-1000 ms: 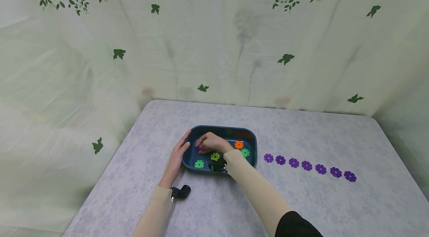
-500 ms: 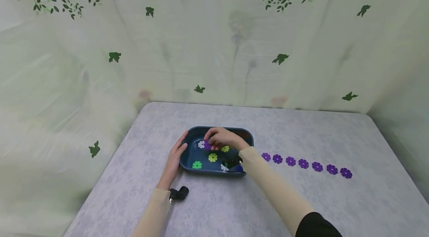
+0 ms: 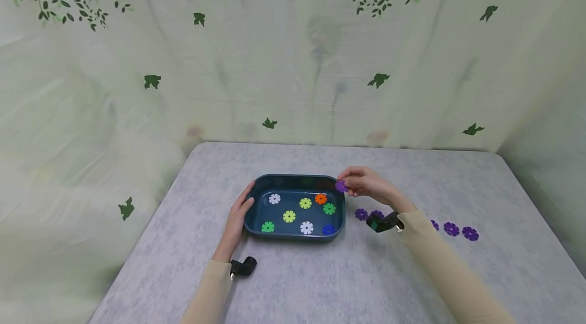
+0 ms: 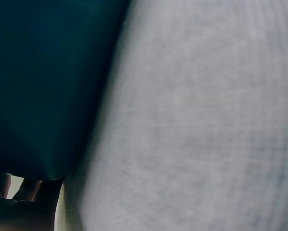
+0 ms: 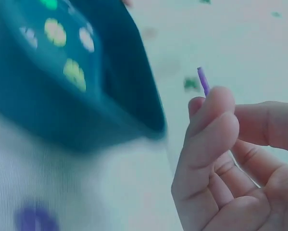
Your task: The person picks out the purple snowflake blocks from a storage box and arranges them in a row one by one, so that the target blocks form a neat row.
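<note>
In the head view my right hand pinches a purple flower-shaped disc between thumb and fingers, up at the right end of the dark blue tray. The right wrist view shows that disc edge-on as a thin purple strip above the fingertips. My left hand rests against the tray's left end, its fingers straight along the rim. Inside the tray lie flower discs spread apart: white, yellow, orange, green and blue.
A row of purple flower discs runs along the grey table to the right of the tray, partly hidden by the right forearm and its wrist camera. Behind the table hangs a pale curtain with leaf prints.
My right hand has lifted the purple disc from the tray's left part and carried it rightward to the tray's right end. The left hand stays at the tray.
</note>
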Demonstrator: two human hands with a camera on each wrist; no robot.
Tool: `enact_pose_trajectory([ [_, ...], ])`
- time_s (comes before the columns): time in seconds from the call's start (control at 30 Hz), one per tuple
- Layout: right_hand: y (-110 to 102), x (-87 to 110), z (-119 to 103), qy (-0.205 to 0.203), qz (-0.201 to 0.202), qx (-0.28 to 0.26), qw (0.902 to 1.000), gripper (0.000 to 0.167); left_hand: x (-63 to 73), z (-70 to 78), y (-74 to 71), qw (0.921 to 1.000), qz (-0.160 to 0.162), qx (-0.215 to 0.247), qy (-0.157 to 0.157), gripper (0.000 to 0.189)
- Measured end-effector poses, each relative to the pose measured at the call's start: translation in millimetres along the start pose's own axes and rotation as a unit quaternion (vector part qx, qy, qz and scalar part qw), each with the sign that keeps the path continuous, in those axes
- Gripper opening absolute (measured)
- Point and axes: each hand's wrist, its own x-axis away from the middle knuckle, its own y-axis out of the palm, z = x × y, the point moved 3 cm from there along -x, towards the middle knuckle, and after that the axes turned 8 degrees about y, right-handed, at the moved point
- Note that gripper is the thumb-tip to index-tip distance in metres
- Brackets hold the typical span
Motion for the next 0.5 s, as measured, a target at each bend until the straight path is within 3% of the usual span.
enact_pose_trajectory([
  [0.23, -66.0, 57.3, 41.2, 0.0, 0.066, 0.013, 0.9977, 0.034, 2.5, 16.7, 4.2, 0.9997, -0.004, 0.01, -0.02, 0.048],
  [0.4, -105.5, 101.9, 76.7, 0.02, 0.126, 0.002, 0.9919, 0.032, -0.4, 2.8, 0.6, 0.9998, 0.006, 0.005, -0.019, 0.047],
  [0.5, -126.0, 128.3, 97.9, 0.038, 0.159, -0.001, 0.9865, 0.023, -1.7, -6.6, -2.2, 0.9998, 0.012, -0.007, -0.014, 0.046],
])
